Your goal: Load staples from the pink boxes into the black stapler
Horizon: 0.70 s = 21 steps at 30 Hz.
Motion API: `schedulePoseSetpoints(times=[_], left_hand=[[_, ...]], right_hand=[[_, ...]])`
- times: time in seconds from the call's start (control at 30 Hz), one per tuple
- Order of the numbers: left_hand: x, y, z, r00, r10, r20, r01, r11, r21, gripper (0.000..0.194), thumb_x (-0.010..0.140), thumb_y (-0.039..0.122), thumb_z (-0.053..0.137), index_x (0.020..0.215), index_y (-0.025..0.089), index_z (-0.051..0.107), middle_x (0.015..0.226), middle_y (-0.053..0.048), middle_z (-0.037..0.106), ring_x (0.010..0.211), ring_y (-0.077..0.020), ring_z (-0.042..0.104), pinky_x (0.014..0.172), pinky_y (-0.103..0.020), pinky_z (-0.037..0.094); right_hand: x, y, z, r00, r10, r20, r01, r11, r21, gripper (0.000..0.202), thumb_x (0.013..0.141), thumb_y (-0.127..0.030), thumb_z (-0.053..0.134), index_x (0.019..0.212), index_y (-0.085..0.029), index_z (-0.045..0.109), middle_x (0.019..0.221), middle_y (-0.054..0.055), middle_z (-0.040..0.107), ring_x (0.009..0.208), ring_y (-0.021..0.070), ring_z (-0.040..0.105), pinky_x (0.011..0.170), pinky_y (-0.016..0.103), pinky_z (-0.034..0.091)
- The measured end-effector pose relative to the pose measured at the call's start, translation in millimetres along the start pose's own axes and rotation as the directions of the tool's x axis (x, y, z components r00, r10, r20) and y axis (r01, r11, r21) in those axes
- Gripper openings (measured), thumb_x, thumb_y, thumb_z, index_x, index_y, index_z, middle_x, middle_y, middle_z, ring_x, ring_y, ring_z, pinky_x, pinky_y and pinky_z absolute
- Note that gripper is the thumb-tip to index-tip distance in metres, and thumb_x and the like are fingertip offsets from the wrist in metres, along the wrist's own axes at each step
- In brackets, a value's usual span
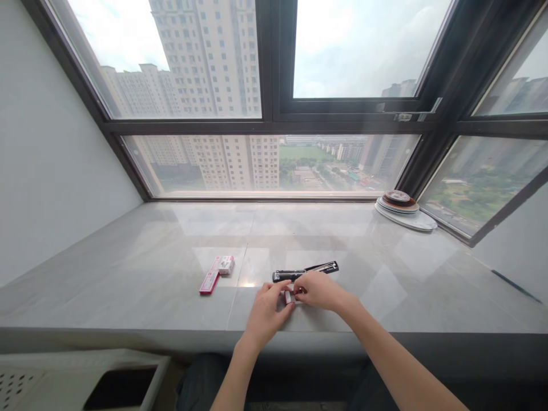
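Near the front of the grey marble sill (162, 302), my left hand (269, 311) grips a small red and white box (288, 297) between thumb and fingers. My right hand (317, 290) is at the right side of that box, its fingers pinched together; what they hold is hidden. Just beyond both hands lies a black stapler (306, 271), opened out, its metal inner parts showing. To the left are a pink and white box (226, 265) and a red-edged flat box (209, 282), close together.
A stack of plates (398, 204) stands in the back right corner by the dark window frame (265, 127). A thin dark strip (516, 285) lies at the right. Below the sill on the left is a white plastic unit (51, 377).
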<state>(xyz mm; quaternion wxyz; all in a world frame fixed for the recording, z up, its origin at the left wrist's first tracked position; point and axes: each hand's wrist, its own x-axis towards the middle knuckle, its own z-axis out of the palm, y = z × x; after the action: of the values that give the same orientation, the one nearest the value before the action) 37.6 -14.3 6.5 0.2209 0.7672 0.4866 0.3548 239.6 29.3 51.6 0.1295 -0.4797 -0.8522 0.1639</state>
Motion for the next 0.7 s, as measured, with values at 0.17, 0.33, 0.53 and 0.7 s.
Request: schedulePoseSetpoints(times=[0.17,0.33,0.53,0.7], left_hand=[[0,0,0.0,1.0,0.003,0.001,-0.003,1.0,-0.024,0.052,0.086,0.026,0.068,0.137,0.033,0.057,0.116,-0.004,0.068,0.11,-0.0247,0.06,0.101,-0.041,0.048],[1,-3,-1.9,0.999,0.016,-0.038,-0.017,0.999,-0.029,0.053,0.087,0.031,0.069,0.138,0.031,0.055,0.117,-0.005,0.067,0.114,-0.0254,0.059,0.101,-0.041,0.046],[7,2,14.0,0.984,-0.156,-0.082,0.159,0.987,0.023,0.024,0.098,0.037,0.05,0.113,0.025,0.064,0.083,-0.002,0.069,0.083,-0.0221,0.065,0.082,-0.035,0.046],[6,8,23.8,0.989,-0.147,0.004,0.147,0.988,-0.051,0.02,0.099,0.037,0.047,0.106,0.025,0.062,0.08,0.001,0.068,0.073,-0.0172,0.063,0.072,-0.03,0.043]], right_hand=[[-22,20,4,0.99,0.063,-0.129,-0.039,0.983,0.18,0.01,0.085,-0.027,0.062,0.089,-0.022,0.07,0.065,-0.003,0.063,0.06,0.0126,0.053,0.059,0.024,0.031],[-62,50,15,0.955,0.227,-0.19,-0.157,0.932,0.325,0.024,0.091,-0.042,0.059,0.098,-0.021,0.067,0.064,-0.004,0.057,0.059,0.0129,0.051,0.059,0.025,0.035],[-75,56,17,0.962,0.257,-0.094,-0.21,0.913,0.349,0.038,0.083,-0.048,0.069,0.113,-0.023,0.069,0.069,-0.004,0.061,0.064,0.0149,0.055,0.062,0.026,0.038],[-67,39,13,0.97,0.234,-0.07,-0.202,0.929,0.311,0.038,0.083,-0.05,0.07,0.111,-0.025,0.072,0.065,-0.004,0.058,0.06,0.0135,0.051,0.058,0.025,0.034]])
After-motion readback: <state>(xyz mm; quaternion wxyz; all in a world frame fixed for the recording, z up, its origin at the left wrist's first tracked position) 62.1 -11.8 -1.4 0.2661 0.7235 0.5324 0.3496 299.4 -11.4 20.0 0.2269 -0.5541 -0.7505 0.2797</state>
